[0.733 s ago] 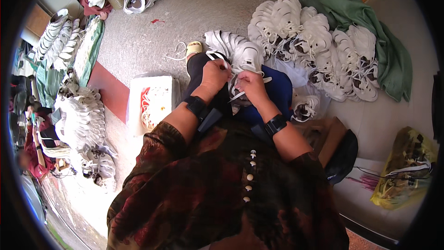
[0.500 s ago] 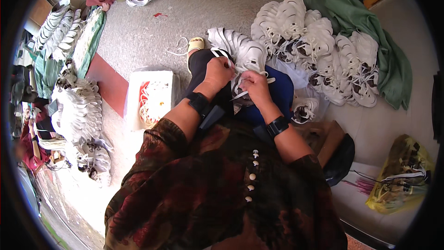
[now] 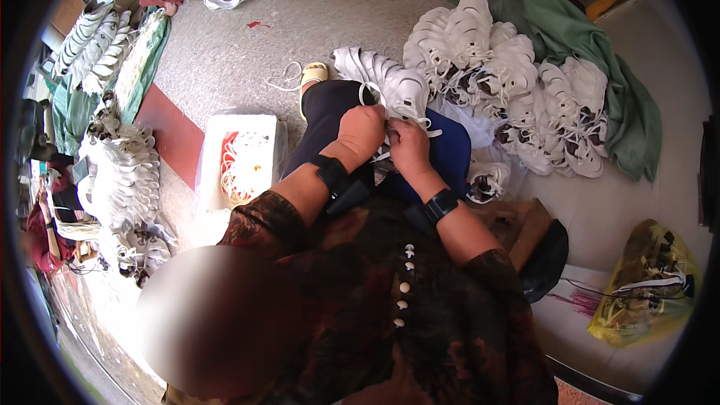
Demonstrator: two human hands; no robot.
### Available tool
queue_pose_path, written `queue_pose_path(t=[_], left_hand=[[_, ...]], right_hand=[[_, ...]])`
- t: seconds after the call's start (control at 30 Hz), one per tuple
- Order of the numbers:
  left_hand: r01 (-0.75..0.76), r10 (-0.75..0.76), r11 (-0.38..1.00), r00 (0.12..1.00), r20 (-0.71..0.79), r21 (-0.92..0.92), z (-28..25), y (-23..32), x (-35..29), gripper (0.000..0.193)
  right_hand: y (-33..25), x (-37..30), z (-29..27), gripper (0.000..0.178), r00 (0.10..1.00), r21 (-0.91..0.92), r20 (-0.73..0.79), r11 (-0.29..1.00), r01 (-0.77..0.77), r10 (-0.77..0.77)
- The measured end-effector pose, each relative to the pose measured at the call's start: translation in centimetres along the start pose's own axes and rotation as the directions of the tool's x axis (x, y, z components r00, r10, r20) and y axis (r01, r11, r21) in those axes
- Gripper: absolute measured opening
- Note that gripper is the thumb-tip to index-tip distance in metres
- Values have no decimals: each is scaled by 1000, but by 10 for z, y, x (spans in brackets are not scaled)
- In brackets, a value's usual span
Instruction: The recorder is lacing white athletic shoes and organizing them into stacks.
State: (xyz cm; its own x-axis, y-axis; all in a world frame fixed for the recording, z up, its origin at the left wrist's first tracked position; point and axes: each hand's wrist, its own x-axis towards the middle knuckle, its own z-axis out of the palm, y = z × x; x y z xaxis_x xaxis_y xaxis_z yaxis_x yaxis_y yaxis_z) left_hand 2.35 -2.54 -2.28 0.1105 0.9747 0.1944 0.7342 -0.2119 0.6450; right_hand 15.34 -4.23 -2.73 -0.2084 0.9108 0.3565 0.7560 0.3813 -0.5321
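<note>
A row of nested white shoe uppers (image 3: 371,69) lies across my lap and dark-trousered leg, its nearest end between my hands. My left hand (image 3: 363,132) is closed at the near upper, with a loop of white shoelace (image 3: 366,92) rising beside its knuckles. Close against it, my right hand (image 3: 409,145) is also closed, its fingertips at the upper's lacing. A lace end pokes out just right of that hand. The fingertips of both hands are largely hidden, and so is the part of the upper beneath them.
A white foam box (image 3: 246,124) of loose laces stands on the floor to my left. Piled white uppers (image 3: 510,67) lie at the right beside a green cloth (image 3: 630,120). More stacked uppers (image 3: 124,180) stand far left, near another person's arm. A yellow bag (image 3: 637,292) sits lower right.
My left hand has moved right and turned, bringing its fingers up against my right hand. The lace it had stretched out now stands as a loop. My right hand's fingers have curled in more.
</note>
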Motion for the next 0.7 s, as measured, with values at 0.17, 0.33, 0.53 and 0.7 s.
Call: queue_pose_path(t=[0.17, 0.33, 0.53, 0.7], left_hand=[[-63, 65, 995, 998, 18, -82, -7, -2, -7, 11], [-45, 32, 983, 997, -76, -175, 2, -8, -10, 18], [77, -85, 940, 996, -10, -333, 3, -6, -10, 26], [146, -136, 609, 988, 79, -780, 20, -13, -1, 20]], right_hand=[[0, 4, 6, 9, 998, -191, -15, 980, 63, -67], [-3, -5, -20, 8, 984, -130, 78, 977, 170, -161], [4, -34, -45, 8, 840, 88, 469, 961, 262, -272], [1, -37, -30, 18, 884, -123, 347, 919, 375, -314]])
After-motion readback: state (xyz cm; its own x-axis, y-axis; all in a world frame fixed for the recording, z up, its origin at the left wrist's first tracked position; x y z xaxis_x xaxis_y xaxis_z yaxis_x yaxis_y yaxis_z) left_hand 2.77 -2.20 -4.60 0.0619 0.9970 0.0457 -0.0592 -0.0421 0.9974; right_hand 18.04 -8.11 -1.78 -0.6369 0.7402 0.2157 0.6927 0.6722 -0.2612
